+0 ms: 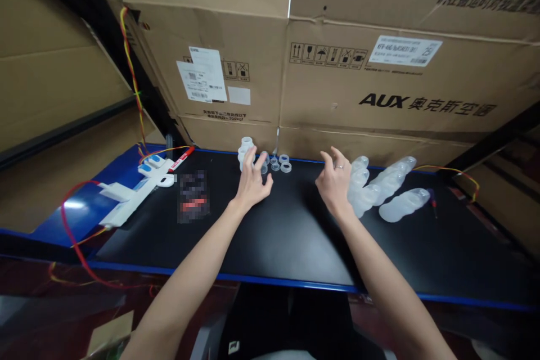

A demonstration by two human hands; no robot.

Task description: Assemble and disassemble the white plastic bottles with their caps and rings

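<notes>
My left hand hovers over the black table with fingers spread, open, just in front of a small stack of translucent plastic cups and a few clear rings. My right hand is also open, fingers apart, a ring on one finger. It sits just left of several lying stacks of translucent cups. Neither hand holds anything.
Large cardboard boxes wall off the back of the table. At the left lie a white device with blue buttons, a red marker, red and yellow wires and a blurred dark item. A small red tool lies at the right.
</notes>
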